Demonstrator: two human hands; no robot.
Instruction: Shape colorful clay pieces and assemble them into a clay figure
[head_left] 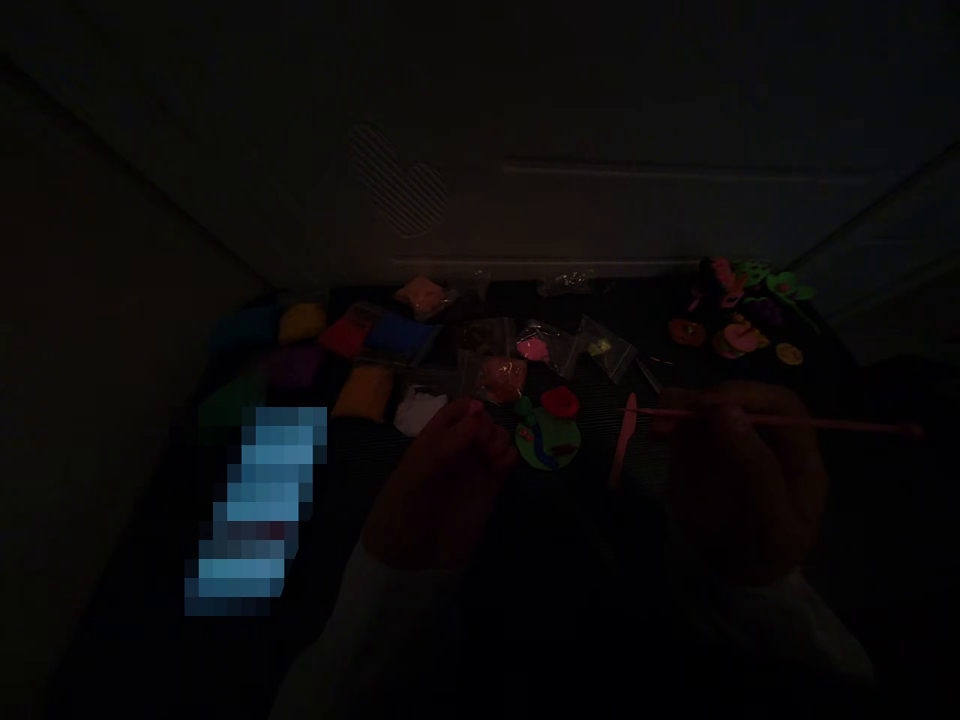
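The scene is very dark. My right hand [739, 480] pinches a long thin pink clay modelling tool [817, 424], which lies nearly level with its pointed end to the left. My left hand [450, 480] is closed, its fingers curled together right beside a round green clay disc [566, 445]. Whether it holds something small or touches the disc's edge cannot be made out. Blue and small red pieces sit on the disc, and a red clay lump [559, 402] is at its upper edge. Between the disc and my right hand lies a pink plastic clay knife [624, 440].
Bags of coloured clay, such as an orange bag [364, 391] and a white one [420, 411], spread across the left and back. A lit, blurred-out screen [259, 510] lies at left. Coloured clay shapes [739, 338] are grouped at back right, before a wall [600, 220].
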